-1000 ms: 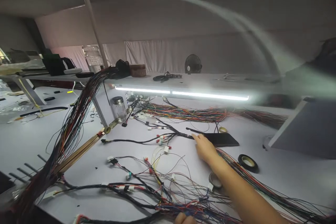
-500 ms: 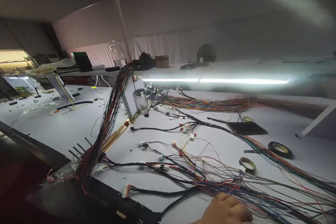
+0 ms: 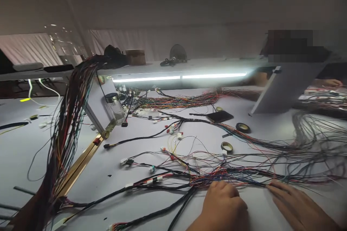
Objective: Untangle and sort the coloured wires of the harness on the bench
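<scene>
A wiring harness (image 3: 173, 207) with black-taped branches and white connectors lies across the white table; its loose coloured wires fan out to the right. My left hand (image 3: 223, 204) is closed at the near edge of the wire bundle (image 3: 214, 177), knuckles up, its fingertips hidden among the wires. To its right, my right hand (image 3: 300, 205) has its fingers stretched out, the tips touching the bundle's near side. Behind both hands lies a second harness (image 3: 200, 120), also black-taped with small red and white connectors.
Two tape rolls (image 3: 243, 127) (image 3: 227, 147) and a dark flat object (image 3: 220, 116) lie beyond the wires. A lidded glass jar (image 3: 116, 110) stands by the left panel. Hanging wires (image 3: 72, 115) drape from the shelf (image 3: 154, 68). Another person's hand (image 3: 332, 83) shows at far right.
The view has swung to the right. My right hand has come into view at the wires, while my left hand stays at the bundle. The far-right panel and the other person now show.
</scene>
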A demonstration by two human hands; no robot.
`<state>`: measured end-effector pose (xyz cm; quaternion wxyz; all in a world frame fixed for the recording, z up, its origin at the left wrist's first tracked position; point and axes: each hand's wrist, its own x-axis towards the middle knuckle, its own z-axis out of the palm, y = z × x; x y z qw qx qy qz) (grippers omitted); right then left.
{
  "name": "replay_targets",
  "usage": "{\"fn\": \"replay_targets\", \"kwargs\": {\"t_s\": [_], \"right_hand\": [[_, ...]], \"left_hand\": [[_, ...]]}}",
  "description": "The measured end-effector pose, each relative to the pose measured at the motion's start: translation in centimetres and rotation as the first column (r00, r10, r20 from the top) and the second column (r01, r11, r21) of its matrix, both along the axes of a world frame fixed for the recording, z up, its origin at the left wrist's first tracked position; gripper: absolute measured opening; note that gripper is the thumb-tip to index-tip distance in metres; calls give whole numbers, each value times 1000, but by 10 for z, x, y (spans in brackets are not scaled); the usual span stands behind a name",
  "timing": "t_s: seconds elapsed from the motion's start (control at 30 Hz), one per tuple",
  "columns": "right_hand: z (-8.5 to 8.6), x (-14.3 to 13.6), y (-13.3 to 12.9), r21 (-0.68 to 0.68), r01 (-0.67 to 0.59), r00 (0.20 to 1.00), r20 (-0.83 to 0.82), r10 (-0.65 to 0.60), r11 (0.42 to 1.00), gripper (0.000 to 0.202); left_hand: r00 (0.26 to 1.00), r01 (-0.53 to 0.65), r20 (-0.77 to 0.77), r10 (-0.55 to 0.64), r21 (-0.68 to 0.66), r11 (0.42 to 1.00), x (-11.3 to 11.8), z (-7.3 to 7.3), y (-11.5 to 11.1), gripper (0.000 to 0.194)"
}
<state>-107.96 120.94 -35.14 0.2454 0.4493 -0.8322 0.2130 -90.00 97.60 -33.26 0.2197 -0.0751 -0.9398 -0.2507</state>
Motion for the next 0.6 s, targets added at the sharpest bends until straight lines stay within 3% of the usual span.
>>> {"fn": "replay_targets", "kwargs": {"t_s": [0.1, 0.23, 0.33, 0.5, 0.6], "right_hand": [[-3, 0, 6, 172, 2, 1000, -13, 0, 985, 38], [5, 6, 6, 188, 12, 998, -56, -1, 982, 43], [23, 10, -6, 176, -7, 998, -65, 19, 984, 44], [71, -4, -63, 84, -237, 971, 43, 234, 968, 36], [88, -22, -111, 164, -357, 934, 74, 349, 920, 41]], "left_hand": [[995, -10, -102, 11, 10, 1000, -4, -9, -2, 10], [950, -7, -313, 7, 1, 1000, -12, -19, -4, 12], [905, 30, -425, -19, 20, 999, -16, -18, -3, 11], [866, 48, -499, -35, 14, 999, -19, -15, -2, 19], [873, 35, -486, -40, -19, 999, -19, -17, -4, 20]]}}
